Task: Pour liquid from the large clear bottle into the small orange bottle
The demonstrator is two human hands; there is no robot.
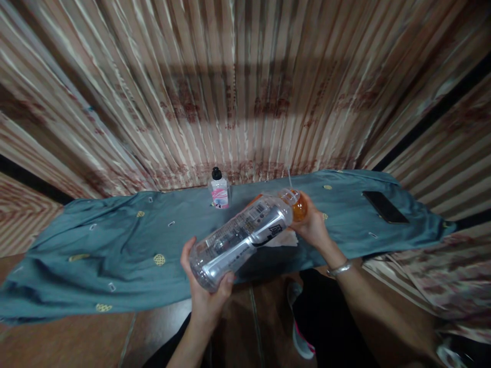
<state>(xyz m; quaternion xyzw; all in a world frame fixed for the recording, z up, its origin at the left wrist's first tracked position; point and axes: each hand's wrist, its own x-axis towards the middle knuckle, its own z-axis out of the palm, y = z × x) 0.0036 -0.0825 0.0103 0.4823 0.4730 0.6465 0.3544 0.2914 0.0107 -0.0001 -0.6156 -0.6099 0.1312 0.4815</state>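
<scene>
A left hand (206, 302) grips the base of a large clear plastic bottle (235, 240) with a silver label, thumb on the near side and fingers wrapped around the far side. The bottle is held up over a bench draped in teal cloth (118, 240), tilted rather than upright, its long axis running from the left palm toward the far right, so that its neck end points at the right hand (312, 225). That hand is closed around a rounded amber container (299, 209), which lies just beyond the shoulder of the bottle; whether the two mouths touch or merely overlap in the view cannot be told. The left hand is nearer the base, the right hand nearer the neck, and a thin clear stick (289, 177) rises beside the container. A bracelet (339, 269) circles the right wrist. Behind the large bottle, a small bottle with a black cap (220, 194) and a pink-and-white label stands upright on the cloth. White paper (284, 238) shows partly beneath the bottle's neck end, and a dark phone (385, 207) lies flat at the right, well apart from both hands. A pleated, patterned curtain (199, 117) hangs behind the bench.
</scene>
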